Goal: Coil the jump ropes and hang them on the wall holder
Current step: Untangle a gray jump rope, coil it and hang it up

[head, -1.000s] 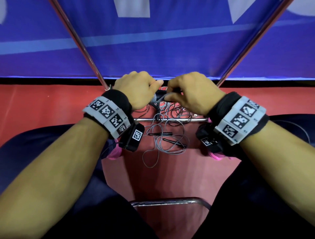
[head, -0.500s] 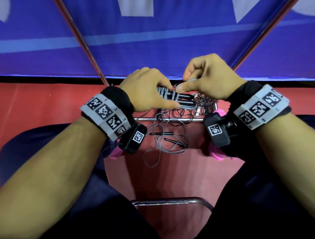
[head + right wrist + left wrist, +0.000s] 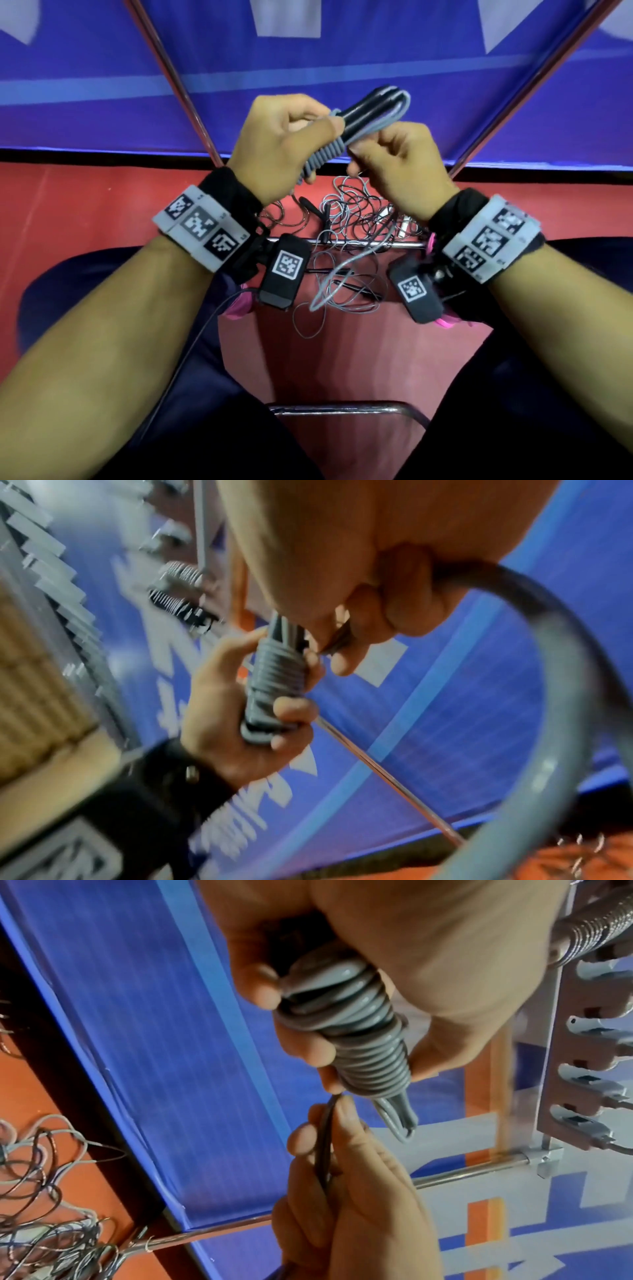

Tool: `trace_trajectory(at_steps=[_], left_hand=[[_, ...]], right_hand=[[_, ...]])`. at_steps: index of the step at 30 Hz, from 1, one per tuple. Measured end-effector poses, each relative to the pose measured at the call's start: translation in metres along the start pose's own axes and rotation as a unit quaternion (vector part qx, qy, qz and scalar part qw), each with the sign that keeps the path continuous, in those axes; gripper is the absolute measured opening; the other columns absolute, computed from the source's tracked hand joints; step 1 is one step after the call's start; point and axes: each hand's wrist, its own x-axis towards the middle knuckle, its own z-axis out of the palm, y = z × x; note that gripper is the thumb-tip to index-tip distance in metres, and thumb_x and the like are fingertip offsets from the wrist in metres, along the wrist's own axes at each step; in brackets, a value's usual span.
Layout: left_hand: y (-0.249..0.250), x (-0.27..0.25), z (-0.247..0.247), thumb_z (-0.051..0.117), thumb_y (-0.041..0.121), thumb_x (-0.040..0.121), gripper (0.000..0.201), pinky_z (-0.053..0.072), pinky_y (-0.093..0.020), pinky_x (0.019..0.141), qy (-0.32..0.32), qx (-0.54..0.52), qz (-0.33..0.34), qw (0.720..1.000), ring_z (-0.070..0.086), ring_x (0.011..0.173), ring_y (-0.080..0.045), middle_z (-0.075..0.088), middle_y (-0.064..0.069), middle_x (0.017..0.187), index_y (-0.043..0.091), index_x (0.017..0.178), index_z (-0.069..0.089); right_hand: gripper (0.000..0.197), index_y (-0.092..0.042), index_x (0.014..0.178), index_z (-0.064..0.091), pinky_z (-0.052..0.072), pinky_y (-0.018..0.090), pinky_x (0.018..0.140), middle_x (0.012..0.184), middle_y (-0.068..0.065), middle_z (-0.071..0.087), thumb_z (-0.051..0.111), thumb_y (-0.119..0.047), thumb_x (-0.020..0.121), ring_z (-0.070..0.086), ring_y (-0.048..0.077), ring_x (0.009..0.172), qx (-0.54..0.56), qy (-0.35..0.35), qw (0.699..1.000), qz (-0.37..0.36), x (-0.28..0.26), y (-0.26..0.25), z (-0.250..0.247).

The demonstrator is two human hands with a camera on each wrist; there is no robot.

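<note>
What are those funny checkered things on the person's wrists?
No sleeves. The left wrist band and right wrist band are grey over black cuffs, each with three black-and-white square codes. Under each sits a black box with one more code and pink parts. A thin dark cable runs from the left one.

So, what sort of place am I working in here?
Likely a gym or sports hall, though that's a guess: red floor, a blue printed banner, loose jump ropes heaped on the floor, and a hooked wall holder.
</note>
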Motion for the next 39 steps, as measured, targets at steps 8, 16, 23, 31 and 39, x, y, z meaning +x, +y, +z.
trace_trajectory(at_steps=[8, 16, 23, 31, 39], left_hand=[[-0.013, 0.008, 0.002, 0.064, 0.041, 0.086, 0.042, 0.049, -0.029, 0.054, 0.062, 0.096, 0.025, 0.993, 0.06, 0.05, -0.007, 0.075, 0.01, 0.088, 0.013, 0.115, 0.076], [-0.011, 0.005, 0.011, 0.029, 0.057, 0.096, 0.052, 0.049, -0.046, 0.072, 0.056, 0.328, 0.018, 0.943, 0.053, 0.073, -0.036, 0.054, -0.007, 0.068, 0.015, 0.082, 0.055], [-0.005, 0.0, 0.009, 0.042, 0.071, 0.087, 0.046, 0.054, -0.049, 0.08, -0.032, 0.266, -0.049, 0.962, 0.066, 0.075, -0.032, 0.066, 0.001, 0.075, 0.027, 0.09, 0.056], [-0.011, 0.005, 0.018, 0.029, 0.044, 0.103, 0.047, 0.032, -0.039, 0.072, 0.015, 0.348, -0.081, 0.934, 0.048, 0.084, -0.042, 0.051, -0.004, 0.069, 0.014, 0.068, 0.038], [-0.031, 0.001, 0.03, 0.028, 0.047, 0.102, 0.043, 0.042, -0.044, 0.085, -0.056, 0.489, -0.1, 0.865, 0.057, 0.1, -0.044, 0.066, -0.017, 0.103, 0.026, 0.087, 0.062]], right_hand=[[0.038, -0.012, 0.065, 0.058, 0.032, 0.017, 0.049, 0.048, -0.013, 0.051, 0.067, -0.038, 0.091, 0.04, 0.002, 0.044, -0.07, 0.02, 0.997, -0.011, -0.006, -0.015, 0.009], [0.052, 0.006, 0.061, 0.053, 0.029, 0.025, 0.049, 0.055, 0.006, 0.04, 0.073, -0.033, 0.089, 0.03, 0.012, 0.052, -0.072, 0.019, 0.997, 0.001, -0.008, -0.011, 0.007], [0.053, 0.002, 0.061, 0.053, 0.031, 0.028, 0.051, 0.053, 0.005, 0.044, 0.074, -0.04, 0.087, 0.034, 0.012, 0.051, -0.094, -0.005, 0.996, -0.008, -0.009, -0.008, 0.007], [0.043, -0.007, 0.066, 0.054, 0.031, 0.023, 0.055, 0.053, -0.005, 0.047, 0.072, -0.039, 0.088, 0.038, 0.011, 0.053, -0.209, -0.018, 0.978, -0.026, -0.012, -0.005, 0.012], [0.005, -0.028, 0.087, 0.052, 0.034, 0.036, 0.063, 0.09, 0.007, 0.062, 0.057, -0.027, 0.087, 0.056, 0.039, 0.082, -0.493, -0.151, 0.854, -0.069, -0.012, 0.0, 0.011]])
